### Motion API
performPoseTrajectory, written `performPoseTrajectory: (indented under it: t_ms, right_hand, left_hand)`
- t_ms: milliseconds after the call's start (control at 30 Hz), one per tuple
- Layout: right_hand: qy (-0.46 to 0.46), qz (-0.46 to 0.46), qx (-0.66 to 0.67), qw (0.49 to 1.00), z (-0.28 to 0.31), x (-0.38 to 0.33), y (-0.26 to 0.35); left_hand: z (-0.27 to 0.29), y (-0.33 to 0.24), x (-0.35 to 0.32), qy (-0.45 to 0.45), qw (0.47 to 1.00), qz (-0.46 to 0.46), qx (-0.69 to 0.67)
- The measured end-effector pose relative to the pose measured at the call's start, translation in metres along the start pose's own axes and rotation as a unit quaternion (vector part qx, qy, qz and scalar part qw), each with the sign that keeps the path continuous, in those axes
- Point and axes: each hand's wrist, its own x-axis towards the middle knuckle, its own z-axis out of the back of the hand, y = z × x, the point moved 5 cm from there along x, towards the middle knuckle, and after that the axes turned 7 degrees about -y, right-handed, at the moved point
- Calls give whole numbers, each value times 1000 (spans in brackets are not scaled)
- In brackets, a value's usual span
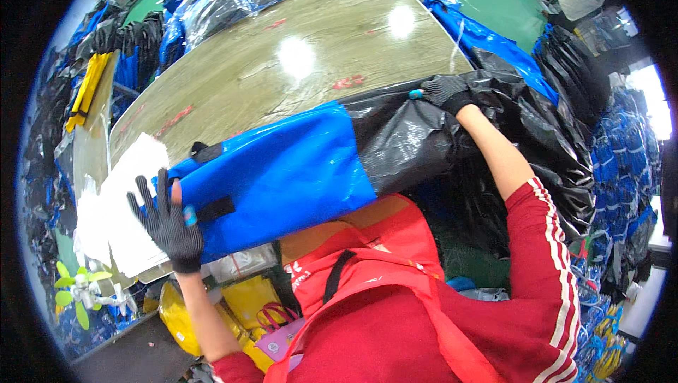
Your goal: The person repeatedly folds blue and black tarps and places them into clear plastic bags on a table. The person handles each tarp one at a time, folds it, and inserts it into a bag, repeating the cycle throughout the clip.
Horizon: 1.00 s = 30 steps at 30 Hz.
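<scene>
1. Looking down through the head view: a blue bag [282, 174] is lying across the near edge of the wooden table [296, 51], partly slid into a black plastic sleeve [409, 139].
2. The left hand [169, 224] is pressing flat, fingers spread, on the bag's uncovered end.
3. The right hand [445, 91] is pinching the sleeve's edge.
4. Roughly half is still showing blue, so I'd say it's about midway.

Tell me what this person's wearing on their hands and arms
Both the left hand and right hand wear dark knit work gloves with light blue fingertip patches. The forearms are bare; a red sleeve with white stripes covers the right upper arm, and a red sleeve edge shows on the left.
</scene>
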Motion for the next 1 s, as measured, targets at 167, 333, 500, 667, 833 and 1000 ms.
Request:
performPoseTrajectory:
  t_ms: [167, 333, 500, 667, 833, 1000]
  right_hand:
    - [-44, 6, 25, 999, 0, -2, -2]
    - [21, -7, 15, 1000, 22, -5, 16]
    - [-135, 66, 0, 989, 90, -34, 7]
    - [-81, -170, 172, 967, 51, -74, -95]
    - [-263, -152, 160, 939, 21, -91, -111]
    - [-574, -358, 468, 568, -2, -177, -100]
  left_hand:
    - [-72, -26, 46, 351, 936, 10, 0]
    - [-11, -174, 149, 67, 995, 18, -72]
    - [-47, -325, 152, 95, 942, -163, -279]
    - [-76, -343, 143, 143, 938, -181, -259]
    - [-76, -378, 152, 111, 924, -180, -319]
    - [-86, -393, 156, 133, 943, -111, -285]
